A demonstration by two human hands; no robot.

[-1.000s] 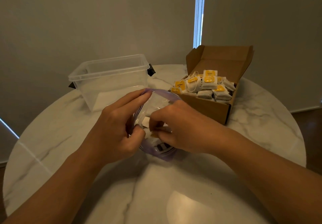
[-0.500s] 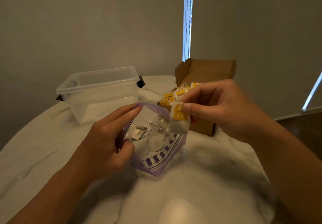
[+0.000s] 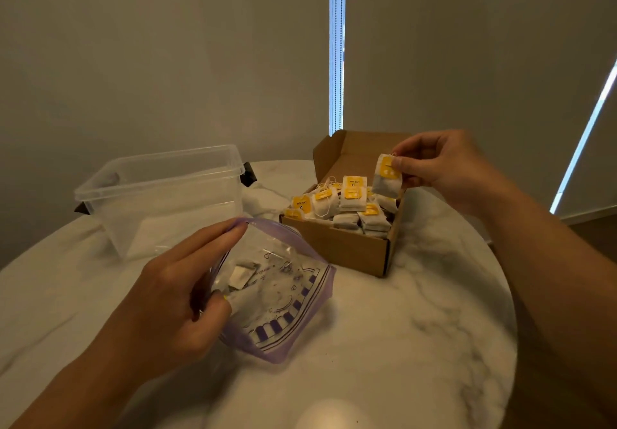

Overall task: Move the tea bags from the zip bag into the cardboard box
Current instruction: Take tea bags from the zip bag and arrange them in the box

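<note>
right hand lifted tea bag from zip bag, now over cardboard box

One yellow tag on a tea bag at the near left of the cardboard box carries the word "MOMENT" in dark capitals; a second tag higher in the pile bears small dark print too blurred to read. The tag on the tea bag in the right hand shows only pale marks. Purple print on the zip bag cannot be made out
</note>
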